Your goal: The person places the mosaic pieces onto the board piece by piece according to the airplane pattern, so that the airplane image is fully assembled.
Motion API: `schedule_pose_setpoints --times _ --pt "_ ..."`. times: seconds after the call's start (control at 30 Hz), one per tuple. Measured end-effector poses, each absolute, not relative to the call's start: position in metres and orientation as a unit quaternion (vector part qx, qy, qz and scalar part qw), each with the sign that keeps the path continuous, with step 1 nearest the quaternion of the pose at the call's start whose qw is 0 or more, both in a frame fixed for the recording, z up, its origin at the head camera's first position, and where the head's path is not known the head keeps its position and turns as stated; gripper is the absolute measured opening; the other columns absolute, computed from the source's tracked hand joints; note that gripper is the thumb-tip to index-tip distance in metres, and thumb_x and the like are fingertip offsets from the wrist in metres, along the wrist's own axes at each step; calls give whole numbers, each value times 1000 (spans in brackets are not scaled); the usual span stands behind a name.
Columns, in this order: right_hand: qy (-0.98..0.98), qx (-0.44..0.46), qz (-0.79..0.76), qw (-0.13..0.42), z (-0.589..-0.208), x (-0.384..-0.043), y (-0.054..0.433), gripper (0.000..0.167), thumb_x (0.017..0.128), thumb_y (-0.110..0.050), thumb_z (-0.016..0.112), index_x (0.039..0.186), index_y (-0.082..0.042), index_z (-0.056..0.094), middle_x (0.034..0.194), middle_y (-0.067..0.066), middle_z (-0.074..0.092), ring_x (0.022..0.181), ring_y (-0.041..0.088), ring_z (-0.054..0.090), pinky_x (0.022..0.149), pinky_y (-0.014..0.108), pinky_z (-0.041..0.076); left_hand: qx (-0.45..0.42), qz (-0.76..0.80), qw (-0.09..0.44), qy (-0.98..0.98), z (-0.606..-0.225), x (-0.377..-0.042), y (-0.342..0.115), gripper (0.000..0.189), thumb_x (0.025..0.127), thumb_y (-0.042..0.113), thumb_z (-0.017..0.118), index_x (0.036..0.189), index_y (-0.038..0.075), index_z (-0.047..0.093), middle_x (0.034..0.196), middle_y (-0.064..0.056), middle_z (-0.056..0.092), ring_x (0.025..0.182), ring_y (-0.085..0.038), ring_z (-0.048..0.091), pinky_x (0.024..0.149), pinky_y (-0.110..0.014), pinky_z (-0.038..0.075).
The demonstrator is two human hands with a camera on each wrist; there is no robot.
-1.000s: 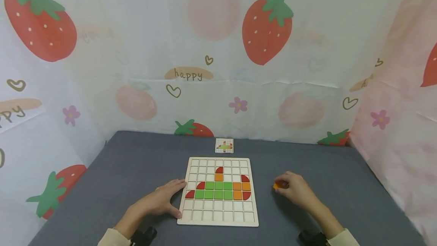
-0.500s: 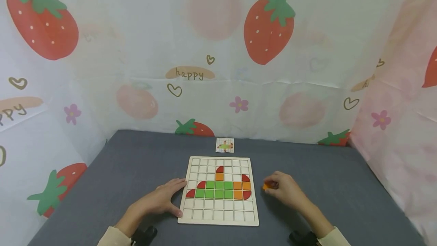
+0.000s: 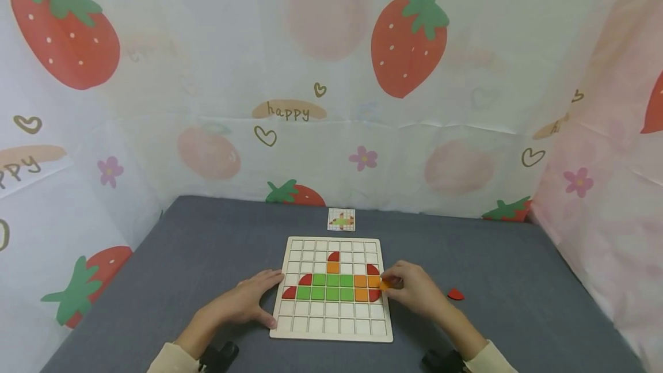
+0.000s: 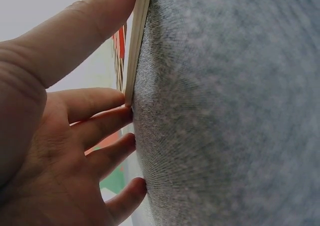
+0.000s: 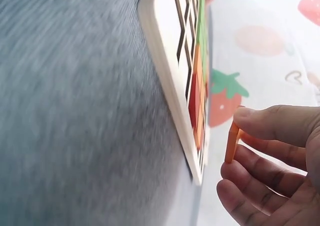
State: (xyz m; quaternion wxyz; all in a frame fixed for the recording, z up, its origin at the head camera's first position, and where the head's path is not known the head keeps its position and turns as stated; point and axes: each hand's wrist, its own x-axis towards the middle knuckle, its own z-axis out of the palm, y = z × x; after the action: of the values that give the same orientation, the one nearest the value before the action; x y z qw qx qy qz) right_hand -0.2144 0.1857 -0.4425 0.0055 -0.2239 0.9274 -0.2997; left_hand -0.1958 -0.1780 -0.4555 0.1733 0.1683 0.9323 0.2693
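A pale wooden grid board (image 3: 331, 327) lies on the table, with green, orange and red tiles set in its cells. My left hand (image 3: 243, 301) rests at the board's left edge, thumb and fingers spread along it. In the left wrist view the thumb touches the board's side (image 4: 134, 51). Between thumb and fingers my right hand (image 3: 414, 289) pinches an orange square tile (image 5: 232, 142), at the board's right edge in the head view. The right wrist view shows that tile held up on edge, apart from the board.
A red quarter-round tile (image 3: 456, 294) lies on the dark grey tabletop (image 3: 497, 263), right of the right hand. Behind the board sits a small pattern card (image 3: 341, 220). A strawberry-printed curtain (image 3: 290, 45) encloses the back and sides.
My right hand has moved left with the orange tile, from the tabletop to the board's right edge. The red tile has come into view behind it. My left hand stays put.
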Motion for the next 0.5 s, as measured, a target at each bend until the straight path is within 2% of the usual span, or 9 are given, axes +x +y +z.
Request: schedule_pose_setpoints --times 0.3,0.5 --pt "920 -245 -305 22 -444 -214 166 23 78 -6 77 101 -1 74 88 1 62 79 14 58 67 22 49 171 272 171 931 -455 -195 -178 97 64 29 88 144 -3 42 152 -20 40 145 -42 29 110 -66 24" --pt "916 -265 -300 15 -444 -215 156 21 79 -8 76 100 -3 74 86 -3 62 79 11 56 68 22 48 170 273 174 931 -454 -195 -178 98 64 29 88 145 -2 41 152 -19 40 145 -41 28 110 -66 23"
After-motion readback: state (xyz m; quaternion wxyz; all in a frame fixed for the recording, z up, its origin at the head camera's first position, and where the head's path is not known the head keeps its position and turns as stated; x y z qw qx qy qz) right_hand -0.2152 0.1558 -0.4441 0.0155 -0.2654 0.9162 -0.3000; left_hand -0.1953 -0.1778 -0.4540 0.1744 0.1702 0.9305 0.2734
